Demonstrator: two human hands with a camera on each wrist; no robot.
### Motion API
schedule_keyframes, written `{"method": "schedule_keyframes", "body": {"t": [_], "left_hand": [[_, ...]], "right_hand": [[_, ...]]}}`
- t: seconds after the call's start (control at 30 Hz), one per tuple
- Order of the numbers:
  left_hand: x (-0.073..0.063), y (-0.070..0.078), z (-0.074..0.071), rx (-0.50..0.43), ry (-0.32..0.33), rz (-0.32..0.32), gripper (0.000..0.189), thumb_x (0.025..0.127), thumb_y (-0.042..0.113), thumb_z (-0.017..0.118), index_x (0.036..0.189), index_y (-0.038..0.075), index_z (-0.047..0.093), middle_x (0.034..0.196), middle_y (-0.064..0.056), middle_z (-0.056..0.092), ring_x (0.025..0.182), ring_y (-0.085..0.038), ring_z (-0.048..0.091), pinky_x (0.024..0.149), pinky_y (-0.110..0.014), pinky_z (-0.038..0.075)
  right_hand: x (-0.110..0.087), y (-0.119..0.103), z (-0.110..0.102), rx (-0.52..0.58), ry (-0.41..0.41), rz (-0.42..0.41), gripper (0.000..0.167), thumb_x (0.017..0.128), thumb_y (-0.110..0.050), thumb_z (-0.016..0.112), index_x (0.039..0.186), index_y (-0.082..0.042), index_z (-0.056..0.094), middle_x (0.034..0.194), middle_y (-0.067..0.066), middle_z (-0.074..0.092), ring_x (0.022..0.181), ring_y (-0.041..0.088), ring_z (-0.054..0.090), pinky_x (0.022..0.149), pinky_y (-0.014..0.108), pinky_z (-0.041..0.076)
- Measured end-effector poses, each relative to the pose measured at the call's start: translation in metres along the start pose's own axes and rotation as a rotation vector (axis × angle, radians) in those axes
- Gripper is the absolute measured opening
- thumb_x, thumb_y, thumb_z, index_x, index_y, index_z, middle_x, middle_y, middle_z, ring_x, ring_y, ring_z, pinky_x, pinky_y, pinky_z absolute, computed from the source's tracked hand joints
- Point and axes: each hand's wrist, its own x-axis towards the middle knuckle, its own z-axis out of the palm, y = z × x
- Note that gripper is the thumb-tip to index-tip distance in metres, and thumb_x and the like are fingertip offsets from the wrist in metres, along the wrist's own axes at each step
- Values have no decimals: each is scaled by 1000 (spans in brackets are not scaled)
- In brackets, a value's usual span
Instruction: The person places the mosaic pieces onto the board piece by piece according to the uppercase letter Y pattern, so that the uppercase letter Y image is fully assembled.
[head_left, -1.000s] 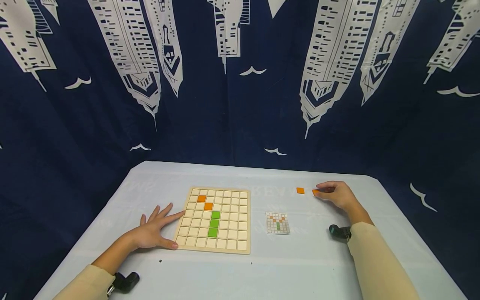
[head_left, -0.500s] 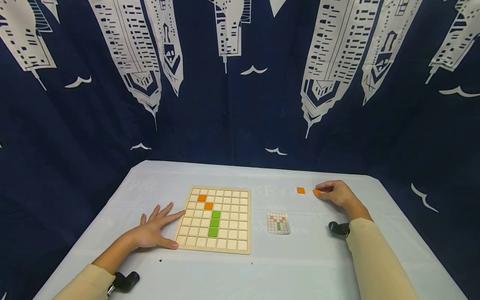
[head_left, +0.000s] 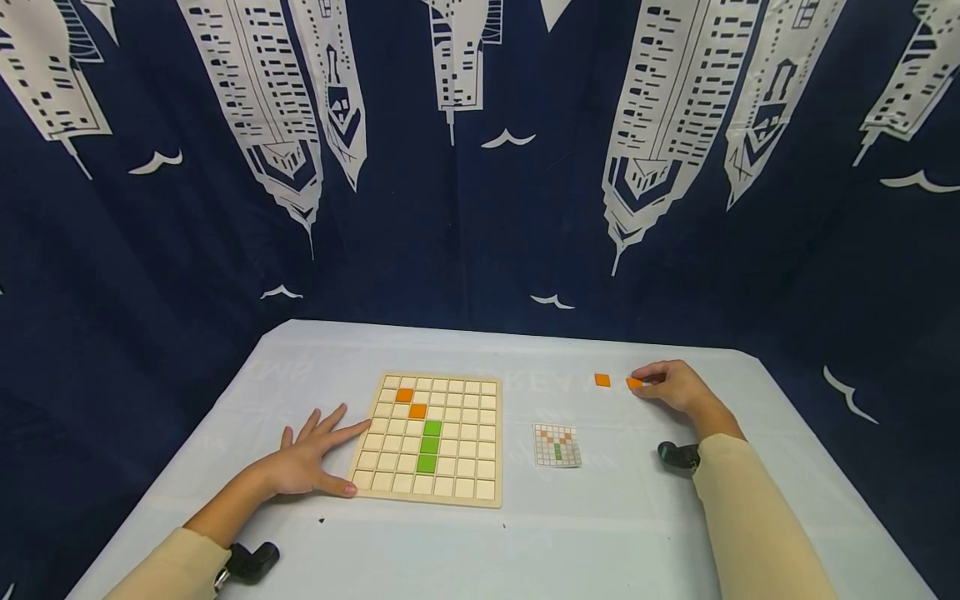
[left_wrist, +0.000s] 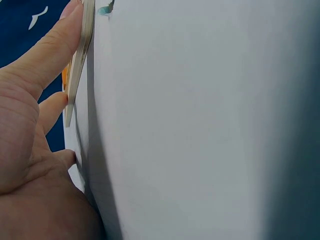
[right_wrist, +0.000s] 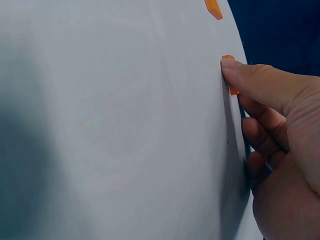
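My left hand lies with fingers spread beside the wooden grid board. Its thumb touches the board's front left corner and its index fingertip the left edge, as the left wrist view also shows at the board's side. Two orange square tiles sit diagonally in the grid, with a column of three green square tiles below them. At the far right, my right hand pinches an orange square tile between thumb and fingers, low over the table.
Another loose orange tile lies just left of the right hand. A small printed pattern card is to the right of the board. The white table ends at a dark blue curtain behind.
My right hand has barely shifted, with the orange tile at its fingertips throughout. The left hand stays at the board's edge.
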Motion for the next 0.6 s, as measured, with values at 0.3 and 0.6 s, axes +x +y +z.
{"method": "schedule_keyframes", "body": {"t": [0.3,0.6], "left_hand": [[0,0,-1,-10,-2,3,109,66,50,92,158,25,41,171,-24,5,152,-61,-12,107,-84,-16],[1,0,-1,-15,-5,-2,109,66,49,92,158,25,41,171,-24,4,152,-60,-13,107,-84,-16]], "right_hand": [[-1,-1,-2,-11,-4,-8,44,88,-24,82,127,-6,71,129,20,59,107,31,48,93,43,44],[0,1,-2,-20,-4,-34,43,87,-22,82,124,-3,72,121,18,63,103,30,50,89,40,44]]}}
